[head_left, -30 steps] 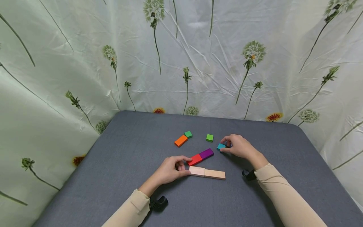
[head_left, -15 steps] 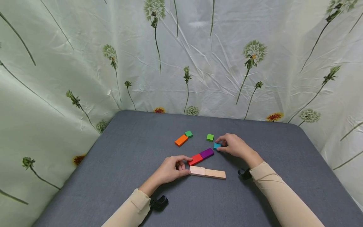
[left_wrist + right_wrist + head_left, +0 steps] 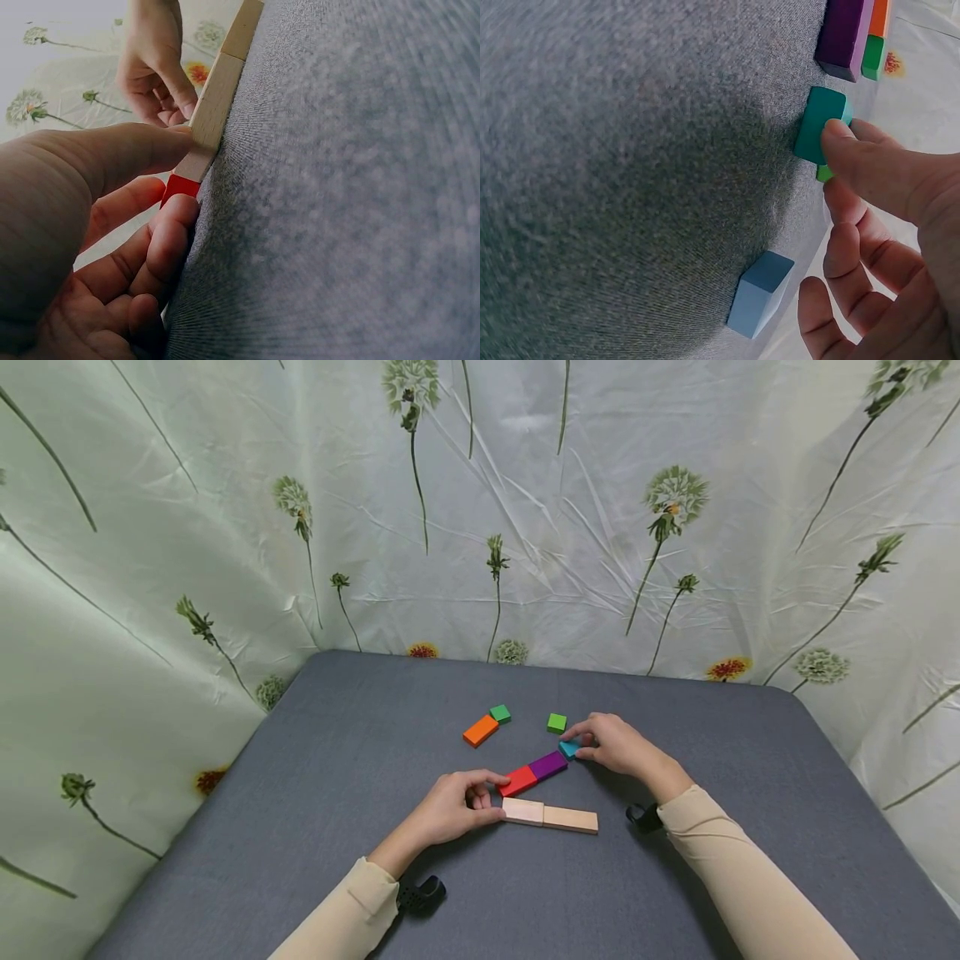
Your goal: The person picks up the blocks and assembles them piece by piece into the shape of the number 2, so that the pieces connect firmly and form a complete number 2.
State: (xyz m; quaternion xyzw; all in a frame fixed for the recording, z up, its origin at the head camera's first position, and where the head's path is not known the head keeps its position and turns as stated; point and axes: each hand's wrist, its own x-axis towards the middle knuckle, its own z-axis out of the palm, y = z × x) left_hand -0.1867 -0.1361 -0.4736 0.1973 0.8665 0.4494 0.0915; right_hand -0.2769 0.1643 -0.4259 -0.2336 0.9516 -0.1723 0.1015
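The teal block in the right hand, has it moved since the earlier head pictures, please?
Yes; in the head view, the teal block has moved left, closer to the stationary purple block.

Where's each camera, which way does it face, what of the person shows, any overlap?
Head: on the head, facing forward and down at the table; left hand, right hand and sleeves show.
Left wrist: on that wrist, facing the pale block and red block; left hand close, right hand beyond.
Right wrist: on that wrist, facing the teal block; only the right hand shows.
Head and right wrist share the purple block.
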